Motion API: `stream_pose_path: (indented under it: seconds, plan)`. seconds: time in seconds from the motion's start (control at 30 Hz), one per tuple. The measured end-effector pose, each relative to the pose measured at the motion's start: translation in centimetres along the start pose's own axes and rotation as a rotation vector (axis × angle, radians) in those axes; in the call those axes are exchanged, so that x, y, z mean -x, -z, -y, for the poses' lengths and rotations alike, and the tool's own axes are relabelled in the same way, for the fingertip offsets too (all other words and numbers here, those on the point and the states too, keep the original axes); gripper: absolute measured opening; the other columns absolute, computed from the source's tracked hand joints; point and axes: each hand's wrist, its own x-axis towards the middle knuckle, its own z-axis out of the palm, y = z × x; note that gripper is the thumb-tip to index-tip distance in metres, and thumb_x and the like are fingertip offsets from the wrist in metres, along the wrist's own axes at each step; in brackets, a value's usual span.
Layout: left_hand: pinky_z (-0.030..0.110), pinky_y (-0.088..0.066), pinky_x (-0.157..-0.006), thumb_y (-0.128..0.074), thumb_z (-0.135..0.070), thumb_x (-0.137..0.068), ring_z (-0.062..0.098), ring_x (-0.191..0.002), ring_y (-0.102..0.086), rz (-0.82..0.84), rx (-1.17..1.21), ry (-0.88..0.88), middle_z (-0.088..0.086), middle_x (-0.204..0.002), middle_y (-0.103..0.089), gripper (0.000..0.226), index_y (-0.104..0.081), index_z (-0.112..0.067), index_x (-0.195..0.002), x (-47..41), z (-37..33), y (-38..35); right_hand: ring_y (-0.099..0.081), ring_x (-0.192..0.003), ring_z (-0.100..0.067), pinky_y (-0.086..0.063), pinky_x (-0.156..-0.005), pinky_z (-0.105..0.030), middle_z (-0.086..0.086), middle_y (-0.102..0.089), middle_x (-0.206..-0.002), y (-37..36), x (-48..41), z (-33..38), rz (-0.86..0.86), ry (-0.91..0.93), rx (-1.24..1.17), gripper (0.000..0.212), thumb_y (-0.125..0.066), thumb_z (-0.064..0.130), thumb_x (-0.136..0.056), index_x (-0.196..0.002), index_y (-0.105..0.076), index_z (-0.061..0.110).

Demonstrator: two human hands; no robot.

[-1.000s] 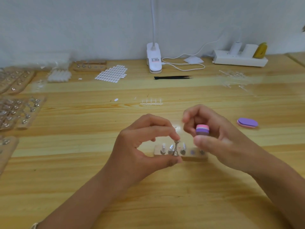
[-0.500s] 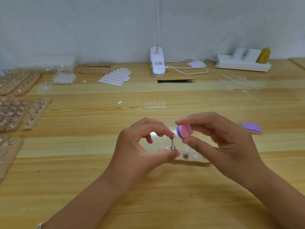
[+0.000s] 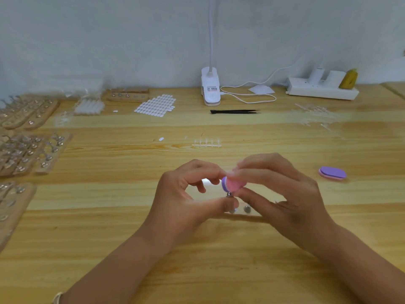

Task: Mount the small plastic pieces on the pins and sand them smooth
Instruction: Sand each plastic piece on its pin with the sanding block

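Note:
My left hand (image 3: 186, 194) pinches a small metal pin (image 3: 229, 194) between thumb and forefinger, holding it upright above the table. My right hand (image 3: 278, 191) grips a pink and purple sanding block (image 3: 232, 184) and holds it against the top of that pin. The plastic piece on the pin is hidden by the block. Below my fingers, a wooden pin holder (image 3: 246, 210) with other pins shows only in part.
A second purple sanding block (image 3: 332, 173) lies to the right. A clear strip of plastic pieces (image 3: 207, 144) lies beyond my hands. Wooden racks of mounted pins (image 3: 28, 150) fill the left. Black tweezers (image 3: 234, 111), a clip lamp (image 3: 210, 88), a power strip (image 3: 322, 89) stand at the back.
My left hand has lifted a pin off the wooden holder. My right hand has brought the sanding block leftward onto the top of the pin.

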Motion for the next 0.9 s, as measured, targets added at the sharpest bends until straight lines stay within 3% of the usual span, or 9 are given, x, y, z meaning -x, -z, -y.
stream_pose_path:
  seconds: [0.13,0.3,0.47,0.6,0.77,0.9]
  plan:
    - [0.034,-0.048,-0.070,-0.086,-0.032,-0.057,0.011,-0.084,-0.064,0.011,0.073,0.020,-0.005,-0.087,-0.074,0.030,-0.077,-0.028,-0.085,0.1,0.0,0.1,-0.066,-0.098,-0.017,-0.053,-0.085,-0.034,0.002,-0.067,-0.104,0.9,0.0,-0.8,-0.055,-0.069,0.110,0.026,-0.075,0.011,-0.088,-0.112,-0.068,0.018]
    - [0.026,-0.047,-0.070,-0.086,-0.033,-0.059,0.011,-0.084,-0.065,0.050,0.092,0.012,-0.005,-0.088,-0.075,0.034,-0.078,-0.026,-0.091,0.1,0.1,0.0,-0.064,-0.100,-0.018,-0.048,-0.088,-0.028,-0.003,-0.066,-0.106,0.3,0.2,-0.2,-0.010,0.100,0.089,0.021,-0.070,0.008,-0.093,-0.114,-0.068,0.012]
    - [0.025,-0.047,-0.071,-0.086,-0.031,-0.059,0.009,-0.083,-0.065,0.063,0.113,0.041,-0.005,-0.088,-0.075,0.030,-0.078,-0.023,-0.087,0.0,0.3,0.2,-0.065,-0.096,-0.023,-0.053,-0.083,-0.037,-0.007,-0.067,-0.103,0.7,0.2,-0.6,-0.035,0.038,0.139,0.020,-0.070,0.007,-0.091,-0.111,-0.070,0.008]
    - [0.023,-0.046,-0.070,-0.086,-0.029,-0.061,0.005,-0.079,-0.061,0.090,0.122,0.019,-0.005,-0.088,-0.075,0.031,-0.078,-0.023,-0.091,0.0,0.2,0.1,-0.064,-0.098,-0.022,-0.049,-0.088,-0.029,-0.007,-0.067,-0.105,0.1,0.3,-0.1,-0.010,0.121,0.140,0.021,-0.069,0.004,-0.093,-0.113,-0.069,0.007]
    - [0.022,-0.046,-0.069,-0.087,-0.023,-0.061,0.011,-0.081,-0.064,0.087,0.176,0.046,-0.004,-0.086,-0.074,0.027,-0.077,-0.018,-0.086,0.1,0.3,0.2,-0.066,-0.097,-0.025,-0.053,-0.084,-0.037,-0.009,-0.067,-0.104,0.8,0.3,-0.9,-0.060,0.053,0.178,0.019,-0.067,0.006,-0.093,-0.111,-0.070,0.011]
    - [0.020,-0.046,-0.067,-0.087,-0.016,-0.061,0.007,-0.079,-0.064,0.102,0.252,0.057,-0.003,-0.085,-0.075,0.030,-0.078,-0.015,-0.090,0.2,0.0,0.1,-0.064,-0.102,-0.023,-0.049,-0.090,-0.029,-0.009,-0.067,-0.107,-0.1,0.7,-0.2,-0.070,0.163,0.151,0.025,-0.068,-0.004,-0.091,-0.113,-0.067,0.010]
